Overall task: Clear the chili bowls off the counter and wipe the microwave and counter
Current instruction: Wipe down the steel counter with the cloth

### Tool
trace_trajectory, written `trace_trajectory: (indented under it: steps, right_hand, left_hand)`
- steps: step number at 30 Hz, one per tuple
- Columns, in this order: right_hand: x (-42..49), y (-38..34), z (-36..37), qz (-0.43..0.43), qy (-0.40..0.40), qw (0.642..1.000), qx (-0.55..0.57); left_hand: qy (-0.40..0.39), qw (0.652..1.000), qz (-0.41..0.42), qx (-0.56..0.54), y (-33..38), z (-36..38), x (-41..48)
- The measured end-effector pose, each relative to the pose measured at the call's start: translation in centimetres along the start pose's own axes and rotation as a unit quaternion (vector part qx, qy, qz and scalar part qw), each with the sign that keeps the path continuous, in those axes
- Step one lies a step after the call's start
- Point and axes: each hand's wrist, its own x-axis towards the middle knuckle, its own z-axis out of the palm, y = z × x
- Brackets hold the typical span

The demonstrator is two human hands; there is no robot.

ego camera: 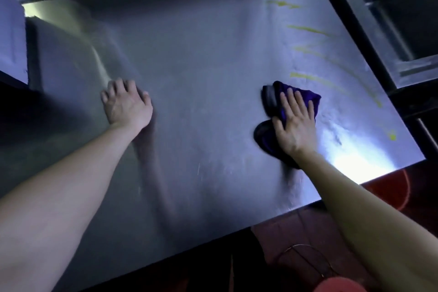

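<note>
Right hand (295, 123) lies flat, fingers straight, pressing the cloth (305, 96) onto the desk (201, 54) near its right edge. Left hand (126, 104) rests on bare steel towards the left edge and holds nothing. Yellow streaks (308, 29) lie beyond and right of the cloth, along the right edge. The right hand is nearer. No bowls in view.
</note>
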Motion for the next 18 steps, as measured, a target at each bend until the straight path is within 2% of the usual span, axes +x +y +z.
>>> trace_trajectory:
  steps: [2, 4, 6, 8, 11, 13, 15, 17, 18]
  right_hand:
    - [-1.2, -2.8, 0.3, 0.057, 0.014, 0.998, -0.005]
    - [-4.2, -9.1, 1.3, 0.042, 0.015, 0.999, -0.009]
    - [-8.5, -16.2, 2.5, -0.063, -0.024, 0.998, 0.003]
    - [-11.9, -19.8, 2.8, -0.163, -0.065, 0.984, 0.023]
    - [-11.7, -15.5, 2.4, -0.233, -0.059, 0.97, 0.039]
    - [-10.3, -9.0, 2.0, -0.185, -0.037, 0.981, 0.034]
    - [-8.9, -2.7, 1.3, -0.094, -0.015, 0.995, 0.015]
    - [-7.9, -1.0, 0.8, 0.019, 0.005, 1.0, 0.0]
    - [-7.8, -2.9, 0.9, 0.073, 0.015, 0.997, 0.0]
  left_hand:
    - [-0.054, 0.999, -0.004, -0.006, -0.1, -2.0, -0.2]
    - [-0.077, 0.996, 0.002, -0.033, -0.2, -3.9, -2.4]
    - [-0.086, 0.995, 0.019, -0.057, -0.7, -5.6, -6.6]
    - [-0.115, 0.991, 0.032, -0.063, -2.1, -6.0, -11.9]
    - [-0.169, 0.984, 0.02, -0.061, -4.9, -5.1, -18.0]
    - [-0.192, 0.98, 0.005, -0.059, -6.5, -4.4, -20.2]
    - [-0.214, 0.975, -0.009, -0.056, -8.0, -4.3, -21.4]
    - [-0.227, 0.972, -0.024, -0.057, -9.6, -4.7, -21.6]
    - [-0.232, 0.97, -0.038, -0.055, -10.6, -4.9, -21.6]
